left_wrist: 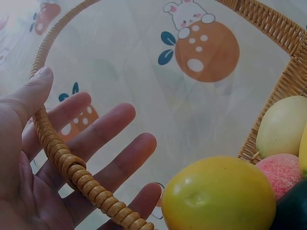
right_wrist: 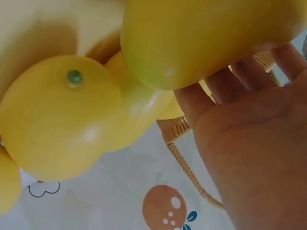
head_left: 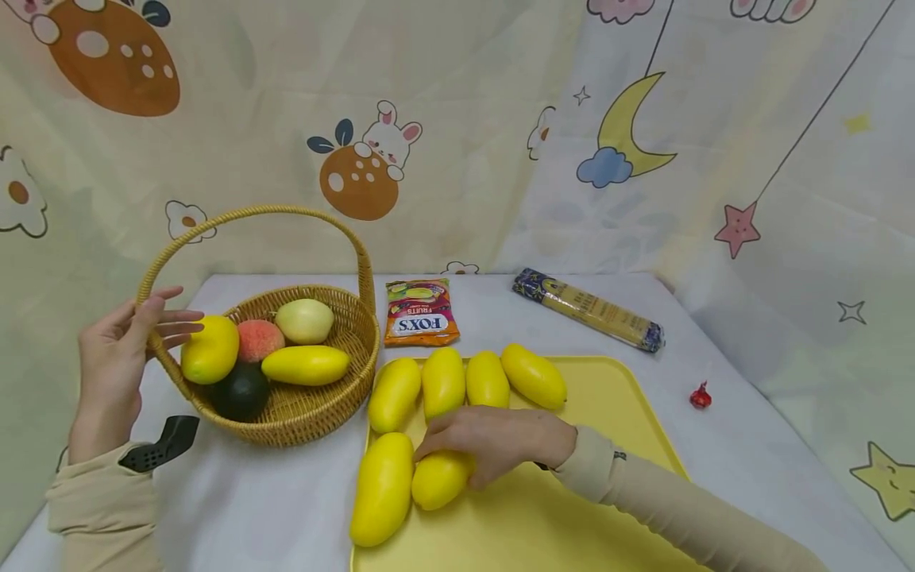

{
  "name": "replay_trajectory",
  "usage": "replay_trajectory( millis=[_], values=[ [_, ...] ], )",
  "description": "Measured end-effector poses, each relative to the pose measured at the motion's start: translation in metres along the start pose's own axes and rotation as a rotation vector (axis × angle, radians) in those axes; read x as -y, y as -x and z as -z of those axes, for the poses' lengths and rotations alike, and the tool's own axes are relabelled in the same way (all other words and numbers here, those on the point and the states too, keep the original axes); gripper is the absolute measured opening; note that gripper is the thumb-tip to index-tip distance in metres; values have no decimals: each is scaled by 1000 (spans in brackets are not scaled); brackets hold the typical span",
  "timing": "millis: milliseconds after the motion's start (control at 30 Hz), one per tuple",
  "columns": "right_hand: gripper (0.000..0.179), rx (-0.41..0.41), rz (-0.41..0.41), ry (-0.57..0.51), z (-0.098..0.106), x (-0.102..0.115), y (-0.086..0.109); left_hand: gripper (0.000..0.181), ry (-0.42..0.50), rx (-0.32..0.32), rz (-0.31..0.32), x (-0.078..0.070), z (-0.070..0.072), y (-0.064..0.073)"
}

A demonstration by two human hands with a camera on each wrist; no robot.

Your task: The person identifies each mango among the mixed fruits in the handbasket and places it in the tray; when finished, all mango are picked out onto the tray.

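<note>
My left hand [head_left: 114, 357] rests against the handle [head_left: 253, 210] of a wicker basket [head_left: 303, 429]. In the left wrist view its fingers are straight, spread behind the handle, the thumb touching it. Over the yellow tray [head_left: 572, 508], my right hand [head_left: 500, 441] grips a yellow mango [head_left: 439, 481], fingers and thumb bent round it. Beside it lies another mango [head_left: 382, 488]; several more [head_left: 443, 381] form a row behind. Inside the basket are a yellow fruit [head_left: 210, 349], a peach [head_left: 259, 340], a pale fruit [head_left: 305, 320], a long yellow mango [head_left: 307, 365] and a dark avocado-like fruit [head_left: 241, 393].
Behind the tray lies an orange FOX'S candy bag [head_left: 422, 312]. A long noodle-like packet [head_left: 589, 308] is at the back right. Near the right edge of the white table [head_left: 743, 469] sits a small red wrapped candy [head_left: 700, 396]. A patterned curtain [head_left: 465, 159] hangs behind.
</note>
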State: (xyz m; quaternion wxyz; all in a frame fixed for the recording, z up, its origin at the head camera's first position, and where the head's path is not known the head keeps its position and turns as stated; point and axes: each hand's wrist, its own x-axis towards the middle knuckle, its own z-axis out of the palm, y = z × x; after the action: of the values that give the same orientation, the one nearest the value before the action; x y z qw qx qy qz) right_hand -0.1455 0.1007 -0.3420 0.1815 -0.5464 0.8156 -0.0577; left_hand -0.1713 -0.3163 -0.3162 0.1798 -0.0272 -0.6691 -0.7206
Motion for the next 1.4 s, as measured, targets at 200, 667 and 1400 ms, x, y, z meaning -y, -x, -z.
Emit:
replay_trajectory(
  millis=[200, 667, 1400],
  values=[
    [69, 12, -25, 5, -2, -1, -3, 42, 2, -2, 6, 0, -1, 0],
    [66, 36, -36, 1, 13, 1, -8, 41, -6, -8, 3, 0, 1, 0],
    [50, 103, 51, -9, 21, 6, -16, 39, -4, 3, 4, -2, 2, 1]
  ],
)
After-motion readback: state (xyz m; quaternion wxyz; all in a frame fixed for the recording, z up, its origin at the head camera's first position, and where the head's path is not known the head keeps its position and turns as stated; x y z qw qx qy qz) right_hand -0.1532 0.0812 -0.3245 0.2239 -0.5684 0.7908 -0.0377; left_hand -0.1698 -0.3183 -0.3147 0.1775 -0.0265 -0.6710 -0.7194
